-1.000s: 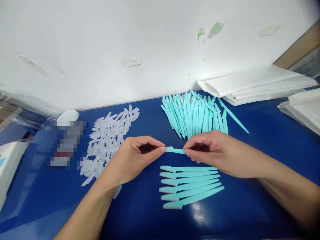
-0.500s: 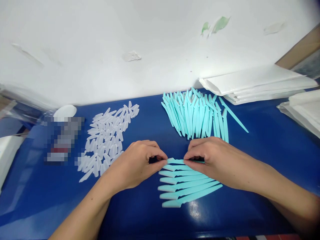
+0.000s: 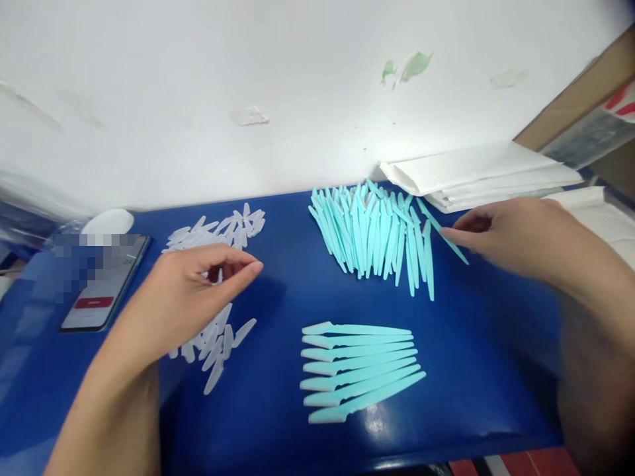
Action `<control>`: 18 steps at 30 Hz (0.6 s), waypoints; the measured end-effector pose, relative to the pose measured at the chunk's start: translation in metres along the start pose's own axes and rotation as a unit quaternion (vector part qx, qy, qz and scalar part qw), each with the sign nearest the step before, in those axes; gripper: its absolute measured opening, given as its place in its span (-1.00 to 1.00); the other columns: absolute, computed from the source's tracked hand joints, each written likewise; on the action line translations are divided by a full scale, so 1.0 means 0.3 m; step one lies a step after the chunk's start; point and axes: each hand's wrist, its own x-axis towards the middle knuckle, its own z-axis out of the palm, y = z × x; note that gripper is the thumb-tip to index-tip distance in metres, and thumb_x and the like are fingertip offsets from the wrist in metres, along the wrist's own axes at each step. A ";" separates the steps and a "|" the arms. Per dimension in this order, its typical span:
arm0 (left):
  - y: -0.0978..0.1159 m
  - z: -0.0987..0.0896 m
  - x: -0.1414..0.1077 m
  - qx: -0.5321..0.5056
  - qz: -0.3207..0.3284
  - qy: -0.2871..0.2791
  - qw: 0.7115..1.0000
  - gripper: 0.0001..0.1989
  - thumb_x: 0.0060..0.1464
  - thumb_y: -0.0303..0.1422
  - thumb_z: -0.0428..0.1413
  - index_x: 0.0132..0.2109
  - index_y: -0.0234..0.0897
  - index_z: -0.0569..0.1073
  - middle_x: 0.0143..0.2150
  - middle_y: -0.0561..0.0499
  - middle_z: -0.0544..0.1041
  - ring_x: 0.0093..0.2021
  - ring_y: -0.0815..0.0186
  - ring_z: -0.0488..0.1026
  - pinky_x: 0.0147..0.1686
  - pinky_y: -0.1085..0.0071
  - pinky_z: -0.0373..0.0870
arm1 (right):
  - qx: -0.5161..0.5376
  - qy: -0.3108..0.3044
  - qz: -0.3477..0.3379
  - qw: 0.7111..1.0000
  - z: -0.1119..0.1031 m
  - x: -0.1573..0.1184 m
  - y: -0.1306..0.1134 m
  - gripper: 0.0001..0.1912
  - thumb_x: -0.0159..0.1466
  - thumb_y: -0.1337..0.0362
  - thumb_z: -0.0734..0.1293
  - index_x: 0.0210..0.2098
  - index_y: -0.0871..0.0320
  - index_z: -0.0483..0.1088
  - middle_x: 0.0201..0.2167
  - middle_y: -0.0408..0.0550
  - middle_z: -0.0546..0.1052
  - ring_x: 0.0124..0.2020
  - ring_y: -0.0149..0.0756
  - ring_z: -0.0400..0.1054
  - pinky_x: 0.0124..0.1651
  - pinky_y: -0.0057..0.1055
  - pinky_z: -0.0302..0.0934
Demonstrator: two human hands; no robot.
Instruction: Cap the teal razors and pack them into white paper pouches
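Observation:
My right hand point(image 3: 516, 235) is at the loose turquoise eyebrow razor point(image 3: 455, 250) lying right of the pile, its thumb and forefinger closed on the handle. My left hand point(image 3: 193, 297) hovers over the translucent white blade caps point(image 3: 218, 344) and hides part of them. Its thumb and forefinger tips are pinched together; anything between them is too hidden to see. Between the hands and nearer to me, several eyebrow razors point(image 3: 364, 377) lie in a fanned row, heads to the left. Behind them is a large pile of the same razors point(image 3: 370, 231).
A phone point(image 3: 106, 291), partly pixelated, lies on the blue table point(image 3: 278, 284) at left, with a white round object point(image 3: 108, 225) behind it. White packets point(image 3: 476, 173) are stacked at the back right against the wall. A cardboard box point(image 3: 575, 106) stands at far right.
Both hands have left the top razor of the row, which lies flat now. The left hand went left over the caps; the right hand went right and back to the loose razor. The view shifted.

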 end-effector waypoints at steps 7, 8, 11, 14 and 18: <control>-0.077 -0.071 0.004 0.060 -0.055 -0.058 0.995 -0.65 0.25 0.01 0.21 -0.14 -0.15 0.70 -0.40 0.12 0.61 -0.49 0.42 0.39 -0.48 0.54 0.28 | 0.009 -0.067 0.013 0.998 0.038 0.057 0.010 -0.74 0.20 0.06 0.36 -0.30 0.04 0.64 -0.43 -0.06 0.66 -0.36 -0.16 0.46 -0.23 -0.25 0.21; -0.091 -0.076 0.004 0.060 -0.050 -0.087 0.993 -0.65 0.26 0.00 0.21 -0.12 -0.13 0.70 -0.40 0.12 0.62 -0.47 0.41 0.42 -0.47 0.55 0.30 | 0.015 -0.076 0.016 0.997 0.035 0.054 0.005 -0.75 0.20 0.09 0.35 -0.31 0.06 0.64 -0.46 -0.05 0.65 -0.38 -0.18 0.46 -0.23 -0.24 0.21; -0.124 -0.087 -0.002 0.049 -0.036 -0.161 0.985 -0.69 0.19 0.00 0.27 -0.12 -0.08 0.72 -0.36 0.07 0.67 -0.45 0.35 0.51 -0.48 0.55 0.36 | 0.028 -0.096 0.030 0.995 0.023 0.058 0.009 -0.74 0.16 0.11 0.37 -0.34 0.11 0.64 -0.54 0.00 0.61 -0.45 -0.18 0.43 -0.26 -0.19 0.19; -0.121 -0.086 -0.011 0.050 -0.033 -0.189 0.980 -0.74 0.14 -0.04 0.31 -0.18 -0.07 0.74 -0.36 0.03 0.69 -0.48 0.31 0.52 -0.54 0.52 0.35 | 0.046 -0.110 0.038 0.992 0.028 0.074 0.031 -0.76 0.14 0.10 0.42 -0.40 0.14 0.63 -0.62 0.00 0.57 -0.52 -0.20 0.40 -0.29 -0.16 0.19; -0.068 -0.062 -0.024 0.088 -0.008 -0.211 0.974 -0.81 0.02 -0.08 0.37 -0.31 -0.05 0.73 -0.42 0.06 0.65 -0.50 0.29 0.49 -0.54 0.47 0.29 | 0.091 -0.096 0.006 0.991 0.053 0.091 0.053 -0.79 0.11 0.15 0.47 -0.50 0.18 0.62 -0.69 -0.04 0.51 -0.64 -0.30 0.34 -0.42 -0.23 0.15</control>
